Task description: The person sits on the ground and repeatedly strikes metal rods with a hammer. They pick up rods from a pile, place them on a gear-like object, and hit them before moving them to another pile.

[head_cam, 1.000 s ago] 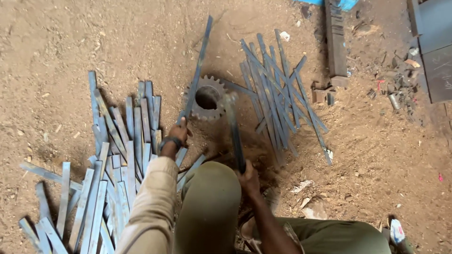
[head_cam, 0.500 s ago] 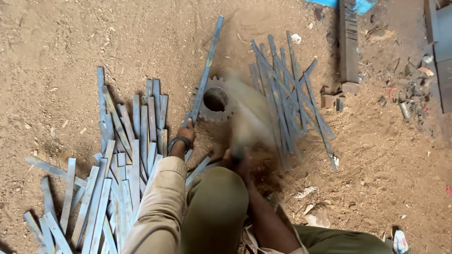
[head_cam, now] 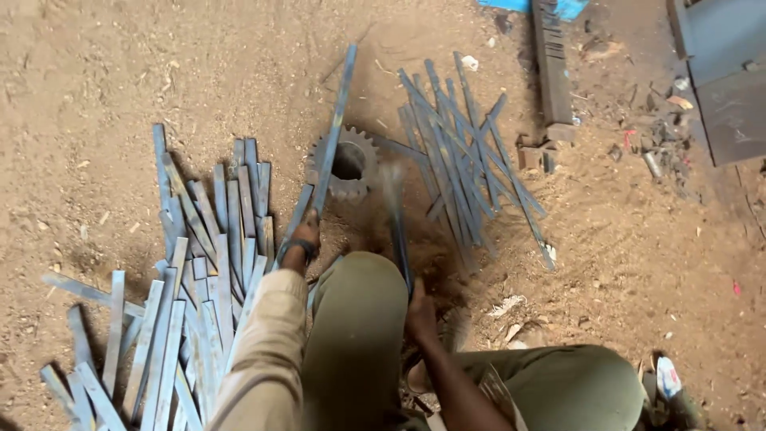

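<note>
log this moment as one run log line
left hand: holds long metal strip on gear | right hand: grips hammer, blurred | ground: strip piles both sides

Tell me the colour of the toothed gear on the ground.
Dull grey metal gear, dusted with brown dirt; the head view shows it.
</note>
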